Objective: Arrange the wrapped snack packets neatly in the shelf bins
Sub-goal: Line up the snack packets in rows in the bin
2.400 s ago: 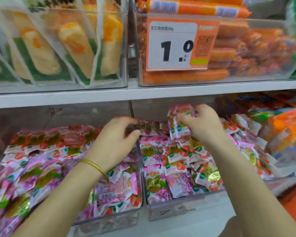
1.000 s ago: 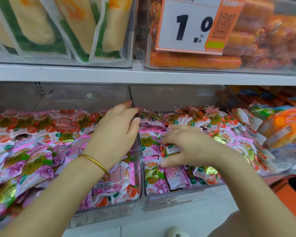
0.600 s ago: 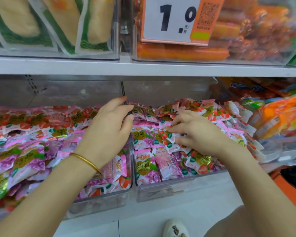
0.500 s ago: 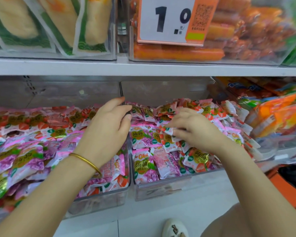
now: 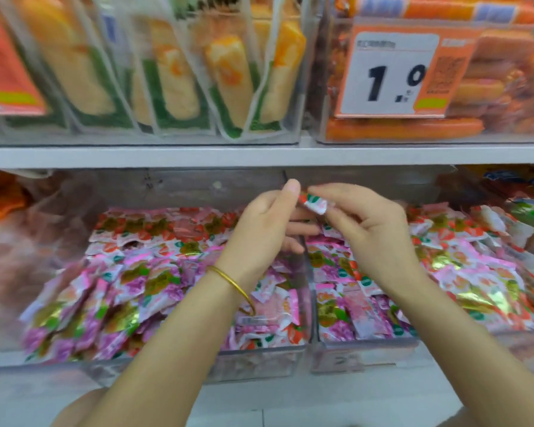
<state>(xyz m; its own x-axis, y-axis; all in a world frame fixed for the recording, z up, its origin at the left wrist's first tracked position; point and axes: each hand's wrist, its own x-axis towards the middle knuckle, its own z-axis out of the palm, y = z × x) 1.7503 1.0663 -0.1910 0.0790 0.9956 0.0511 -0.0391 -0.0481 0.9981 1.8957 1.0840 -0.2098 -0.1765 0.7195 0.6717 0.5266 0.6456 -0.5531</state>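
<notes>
Right grip (image 5: 373, 229): fingertips pinch one packet (image 5: 314, 203) by its right end.
Left grip (image 5: 267, 224): just beside the packet, fingers loosely curled; whether it touches the packet cannot be told.
Packet place: in the air, above the back end of the wall between left bin (image 5: 256, 363) and right bin (image 5: 363, 354).
Handling (judged): light, soft, crinkly film, likely slippery; a hard squeeze may crush it.
Hold point (judged): the sealed end flap, not the filled middle.
Look: small, white-pink wrap with red and green marks.
Bins: both filled with similar packets, lying unevenly.
</notes>
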